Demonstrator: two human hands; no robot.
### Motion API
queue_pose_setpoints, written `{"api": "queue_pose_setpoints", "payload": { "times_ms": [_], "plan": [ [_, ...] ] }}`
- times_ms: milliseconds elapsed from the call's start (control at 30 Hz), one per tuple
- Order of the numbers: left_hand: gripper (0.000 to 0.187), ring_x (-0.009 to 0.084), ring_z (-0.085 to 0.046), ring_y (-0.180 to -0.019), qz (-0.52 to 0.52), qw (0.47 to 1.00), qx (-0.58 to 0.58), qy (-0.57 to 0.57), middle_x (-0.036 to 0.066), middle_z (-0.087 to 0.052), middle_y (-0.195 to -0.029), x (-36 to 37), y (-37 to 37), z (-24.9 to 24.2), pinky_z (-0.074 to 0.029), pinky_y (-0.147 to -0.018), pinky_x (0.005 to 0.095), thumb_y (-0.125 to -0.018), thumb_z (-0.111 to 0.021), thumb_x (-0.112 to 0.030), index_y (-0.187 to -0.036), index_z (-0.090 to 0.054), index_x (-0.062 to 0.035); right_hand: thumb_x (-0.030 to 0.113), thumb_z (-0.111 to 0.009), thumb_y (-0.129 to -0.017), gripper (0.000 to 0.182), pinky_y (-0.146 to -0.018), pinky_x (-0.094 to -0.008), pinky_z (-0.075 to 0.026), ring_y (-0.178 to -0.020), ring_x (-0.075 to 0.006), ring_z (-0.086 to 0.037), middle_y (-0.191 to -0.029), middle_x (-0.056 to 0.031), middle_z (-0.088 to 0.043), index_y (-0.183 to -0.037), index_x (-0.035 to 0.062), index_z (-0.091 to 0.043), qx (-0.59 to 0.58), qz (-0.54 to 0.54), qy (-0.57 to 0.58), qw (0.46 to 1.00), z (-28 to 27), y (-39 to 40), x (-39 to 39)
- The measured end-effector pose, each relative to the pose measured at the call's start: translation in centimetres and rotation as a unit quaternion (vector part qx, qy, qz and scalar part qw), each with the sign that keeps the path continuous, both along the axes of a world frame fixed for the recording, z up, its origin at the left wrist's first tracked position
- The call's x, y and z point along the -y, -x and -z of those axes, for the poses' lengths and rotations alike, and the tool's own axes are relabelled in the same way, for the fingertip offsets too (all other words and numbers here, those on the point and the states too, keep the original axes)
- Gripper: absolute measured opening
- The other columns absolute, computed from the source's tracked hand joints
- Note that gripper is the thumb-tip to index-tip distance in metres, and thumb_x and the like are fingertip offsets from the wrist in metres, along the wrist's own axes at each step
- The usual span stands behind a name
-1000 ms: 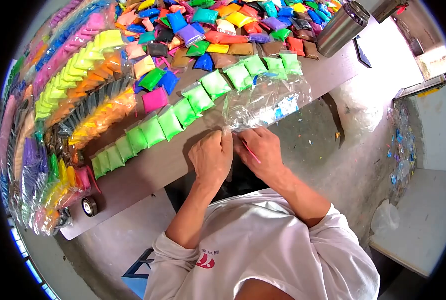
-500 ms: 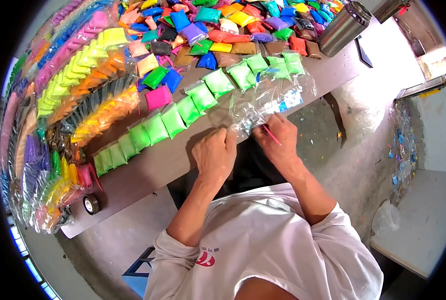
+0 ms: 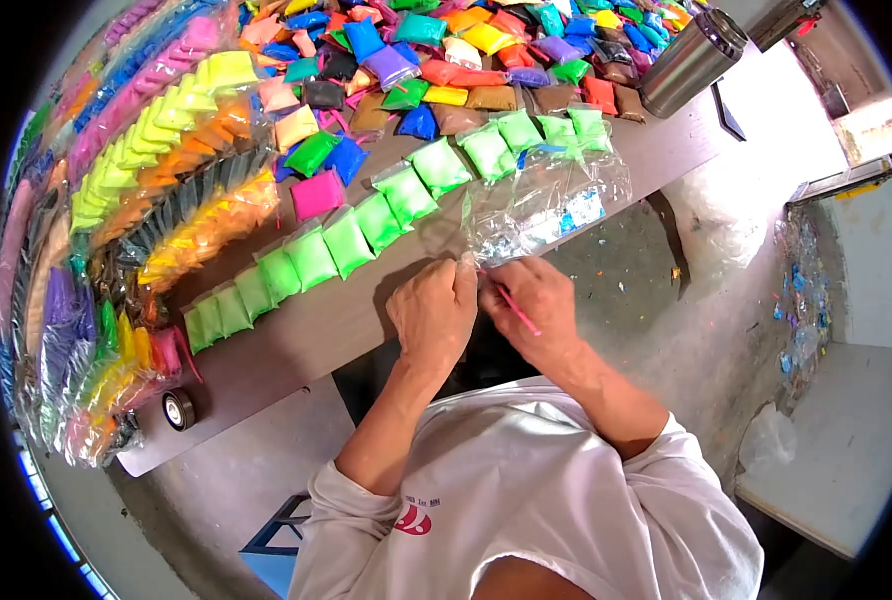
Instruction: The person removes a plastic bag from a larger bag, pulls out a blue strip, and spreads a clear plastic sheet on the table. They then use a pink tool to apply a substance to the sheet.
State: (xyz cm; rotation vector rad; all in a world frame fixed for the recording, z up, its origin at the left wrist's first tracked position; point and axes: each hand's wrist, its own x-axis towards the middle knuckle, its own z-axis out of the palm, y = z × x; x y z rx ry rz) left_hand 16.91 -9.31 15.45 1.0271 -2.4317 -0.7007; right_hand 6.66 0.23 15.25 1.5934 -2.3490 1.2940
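A clear plastic bag (image 3: pixel 514 215) with a blue and white printed patch lies over the table's front edge, its near end gathered at my hands. My left hand (image 3: pixel 432 308) is closed, thumb and forefinger pinching that end. Beside it, almost touching, my right hand (image 3: pixel 534 308) is closed with a thin pink stick (image 3: pixel 518 309) jutting from its fingers; whether these also grip the bag is hidden. Bright green packets (image 3: pixel 346 242) stretch in a slanting row along the table, the far ones beside or under the bag.
Many coloured packets (image 3: pixel 446 95) are heaped at the back. Bundles of bagged packets (image 3: pixel 156 150) cover the left side. A steel flask (image 3: pixel 694 65) stands back right, near a dark flat object (image 3: pixel 728 115). A tape roll (image 3: pixel 179 409) sits at the near left corner.
My right hand has moved left and slightly down, closer to my left hand. The pink stick in it has shifted left and down. The bag's gathered end has moved with the hands.
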Motion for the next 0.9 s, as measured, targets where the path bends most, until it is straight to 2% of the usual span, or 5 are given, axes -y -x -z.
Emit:
{"api": "queue_pose_setpoints", "payload": {
  "times_ms": [167,367,567,700,900],
  "plan": [
    [0.036,0.0373,-0.059,-0.062,0.002,1.000,0.004,0.013,0.014,-0.060,-0.066,0.0,-0.2,0.2,-0.044,-0.058,0.0496,-0.093,-0.055,-0.026,-0.064,-0.053,-0.0041,0.009,-0.071,-0.073,0.012,-0.057,-0.0418,-0.049,-0.065,-0.0316,-0.059,-0.068,-0.0112,-0.056,-0.072,0.0061,-0.060,-0.021,0.110,-0.035,0.993,1.1,3.3,-0.6],
    [0.035,0.0376,-0.060,-0.063,0.001,1.000,0.003,0.007,0.014,-0.060,-0.068,0.1,0.1,0.1,-0.044,-0.058,0.0499,-0.093,-0.055,-0.027,-0.065,-0.053,-0.0040,0.011,-0.073,-0.073,0.012,-0.058,-0.0424,-0.050,-0.065,-0.0321,-0.060,-0.070,-0.0122,-0.058,-0.077,0.0058,-0.063,0.011,0.003,-0.021,1.000,0.5,0.1,-0.3],
    [0.035,0.0376,-0.060,-0.063,0.000,1.000,-0.006,0.014,0.014,-0.061,-0.068,0.0,0.1,0.0,-0.044,-0.058,0.0497,-0.092,-0.056,-0.027,-0.065,-0.054,-0.0040,0.010,-0.072,-0.073,0.014,-0.058,-0.0411,-0.050,-0.066,-0.0320,-0.061,-0.071,-0.0126,-0.059,-0.071,0.0057,-0.060,0.016,0.138,-0.044,0.989,0.6,4.1,-1.1],
    [0.035,0.0378,-0.060,-0.063,-0.001,1.000,0.001,-0.004,0.015,-0.061,-0.068,0.0,0.1,0.0,-0.044,-0.058,0.0499,-0.092,-0.055,-0.027,-0.066,-0.054,-0.0039,0.010,-0.071,-0.074,0.013,-0.059,-0.0427,-0.050,-0.066,-0.0325,-0.060,-0.074,-0.0119,-0.057,-0.078,0.0064,-0.060,0.006,-0.007,-0.017,1.000,0.4,-0.2,-0.3],
    [0.035,0.0377,-0.060,-0.065,-0.006,1.000,0.018,-0.001,0.015,-0.061,-0.069,0.0,0.1,0.0,-0.044,-0.060,0.0497,-0.093,-0.053,-0.028,-0.066,-0.055,-0.0039,0.011,-0.071,-0.073,0.012,-0.060,-0.0424,-0.050,-0.066,-0.0315,-0.059,-0.073,-0.0118,-0.058,-0.073,0.0065,-0.060,0.007,0.097,-0.110,0.989,0.1,3.6,-0.8]
  ]
}}
